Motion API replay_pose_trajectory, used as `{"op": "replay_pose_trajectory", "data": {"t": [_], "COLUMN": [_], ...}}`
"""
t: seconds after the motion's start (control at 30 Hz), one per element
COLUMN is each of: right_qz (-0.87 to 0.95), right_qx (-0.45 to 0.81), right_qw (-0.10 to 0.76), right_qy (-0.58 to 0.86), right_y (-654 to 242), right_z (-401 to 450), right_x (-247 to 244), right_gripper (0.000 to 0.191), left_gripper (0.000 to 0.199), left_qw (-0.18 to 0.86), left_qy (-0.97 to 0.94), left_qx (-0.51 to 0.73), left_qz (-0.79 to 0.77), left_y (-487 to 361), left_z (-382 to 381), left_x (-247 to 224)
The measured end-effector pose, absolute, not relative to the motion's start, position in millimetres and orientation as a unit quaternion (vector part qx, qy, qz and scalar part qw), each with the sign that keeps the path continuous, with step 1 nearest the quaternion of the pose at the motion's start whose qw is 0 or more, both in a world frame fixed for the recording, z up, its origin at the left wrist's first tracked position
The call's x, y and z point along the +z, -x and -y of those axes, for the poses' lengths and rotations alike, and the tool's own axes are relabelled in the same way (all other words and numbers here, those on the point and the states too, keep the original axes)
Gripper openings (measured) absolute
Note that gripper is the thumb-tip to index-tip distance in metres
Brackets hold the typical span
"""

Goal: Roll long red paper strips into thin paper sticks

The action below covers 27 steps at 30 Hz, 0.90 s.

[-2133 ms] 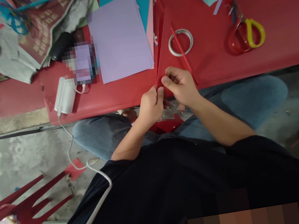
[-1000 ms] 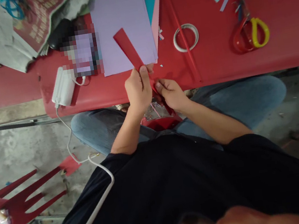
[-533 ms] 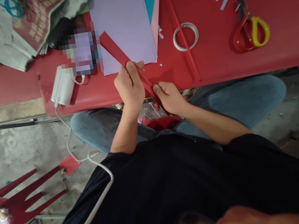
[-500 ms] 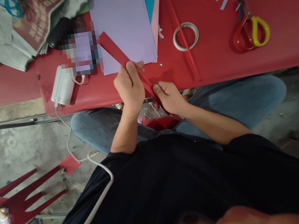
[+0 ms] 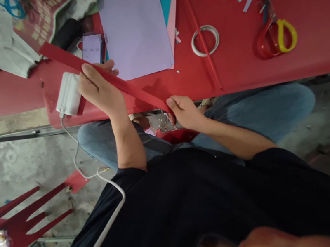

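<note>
A long red paper strip [image 5: 134,90] stretches slantwise between my two hands, above the front edge of the red table. My left hand [image 5: 99,86] pinches it part-way along, thumb on top, and its far end sticks out to the upper left. At the lower right end, my right hand [image 5: 184,110] grips the strip between thumb and curled fingers. Just beyond my left hand lie a phone [image 5: 92,48] and a white power bank [image 5: 68,95] with a cable plugged in. Behind the strip rests a stack of lilac paper [image 5: 137,27].
On the red table [image 5: 238,70] lie a tape roll [image 5: 218,38] with a thin red stick across it, scissors [image 5: 285,35] with red and yellow handles, and paper scraps. Crumpled newspaper [image 5: 39,22] covers the back left. A white cable [image 5: 77,154] hangs over the left edge.
My left hand has slid up and left along the strip, away from my right hand, so more of the strip shows between them. My right hand has barely moved.
</note>
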State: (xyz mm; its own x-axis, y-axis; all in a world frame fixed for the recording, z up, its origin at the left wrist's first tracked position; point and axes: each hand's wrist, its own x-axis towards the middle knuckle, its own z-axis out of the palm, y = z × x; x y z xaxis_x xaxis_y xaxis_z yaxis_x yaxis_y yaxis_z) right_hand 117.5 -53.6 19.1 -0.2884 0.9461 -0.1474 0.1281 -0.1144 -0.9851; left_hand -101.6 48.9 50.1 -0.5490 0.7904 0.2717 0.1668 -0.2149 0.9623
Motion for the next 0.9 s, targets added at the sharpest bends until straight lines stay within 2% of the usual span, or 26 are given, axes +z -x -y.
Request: {"op": "replay_pose_trajectory", "data": {"t": [0.1,0.17,0.2,0.23,0.27,0.4,0.47,0.6,0.77,0.9], "right_qz": [0.474,0.37,0.319,0.275,0.238,0.215,0.268,0.405,0.535,0.501], "right_qx": [0.647,0.73,0.768,0.801,0.826,0.861,0.821,0.683,0.547,0.584], "right_qw": [0.366,0.361,0.355,0.349,0.343,0.308,0.33,0.423,0.432,0.433], "right_qy": [0.473,0.448,0.427,0.402,0.379,0.343,0.38,0.437,0.478,0.47], "right_y": [-115.1,-116.2,-117.9,-120.2,-122.8,-130.2,-130.4,-131.1,-136.4,-133.2], "right_z": [50.8,47.2,45.1,43.0,41.2,38.2,39.6,45.3,50.8,51.5], "right_x": [19.3,21.4,23.3,25.7,28.1,32.4,29.9,26.1,29.8,27.4], "right_gripper": [0.069,0.063,0.059,0.053,0.048,0.033,0.038,0.067,0.054,0.054], "left_gripper": [0.052,0.056,0.065,0.069,0.062,0.044,0.04,0.037,0.034,0.035], "left_qw": [0.318,0.46,0.537,0.586,0.597,0.564,0.549,0.522,0.516,0.525], "left_qy": [-0.394,-0.399,-0.405,-0.411,-0.412,-0.458,-0.461,-0.464,-0.47,-0.441], "left_qx": [0.684,0.656,0.615,0.584,0.578,0.562,0.553,0.554,0.553,0.574], "left_qz": [-0.526,-0.445,-0.411,-0.384,-0.374,-0.396,-0.424,-0.453,-0.454,-0.449], "left_y": [92.3,76.4,67.3,58.5,50.5,31.7,29.6,28.8,23.3,17.9], "left_z": [-44.9,-36.7,-31.6,-26.3,-21.1,-6.6,-3.5,-1.0,2.1,1.0], "left_x": [51.0,49.5,47.6,45.2,42.4,33.4,32.9,36.7,40.9,36.5]}}
